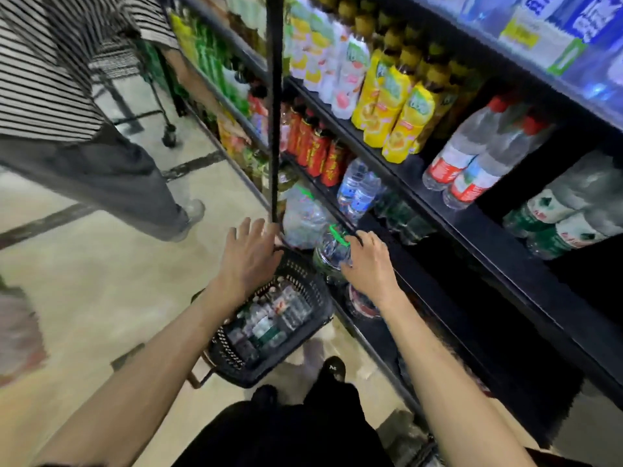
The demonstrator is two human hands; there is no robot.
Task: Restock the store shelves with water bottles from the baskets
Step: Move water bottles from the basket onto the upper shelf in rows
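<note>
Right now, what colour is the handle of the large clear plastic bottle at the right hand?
Bright green handle on that bottle; best in head view.

Beige tiled floor, dark inlaid stripes

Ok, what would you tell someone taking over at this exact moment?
Left grip: open, fingers spread, over the black basket, holding nothing.
Right grip: fingers curled over a large water bottle at the front of the lowest shelf.
The basket is on the floor by the shelves, with small bottles inside.
Done: a second large bottle stands next to the held one.
Left: settle the held bottle, then shelve the basket's bottles.
</note>
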